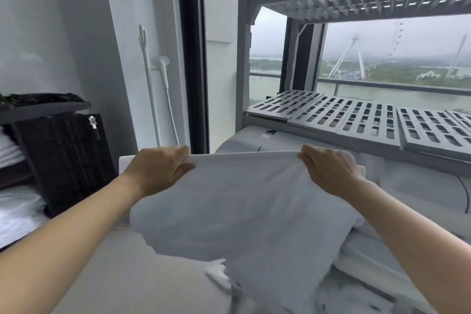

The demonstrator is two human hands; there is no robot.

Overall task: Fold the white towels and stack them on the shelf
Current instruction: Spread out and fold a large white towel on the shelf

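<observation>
A person's left hand (pixel 159 169) and right hand (pixel 331 169) pinch the top edge of a white towel (pixel 242 206), lifted before a grey slatted shelf (pixel 356 120).

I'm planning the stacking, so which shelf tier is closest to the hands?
The lower slatted tier, just beyond the right hand gripping the towel; the upper tier sits far higher.

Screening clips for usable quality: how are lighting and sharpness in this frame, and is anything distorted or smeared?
Head view: soft overcast daylight through the window, no hard shadows or glare. Head view: wide-angle bend tilts the shelf uprights. Head view: the white towel has a smeared, ragged lower edge; the left hand and right hand look fairly sharp.
</observation>
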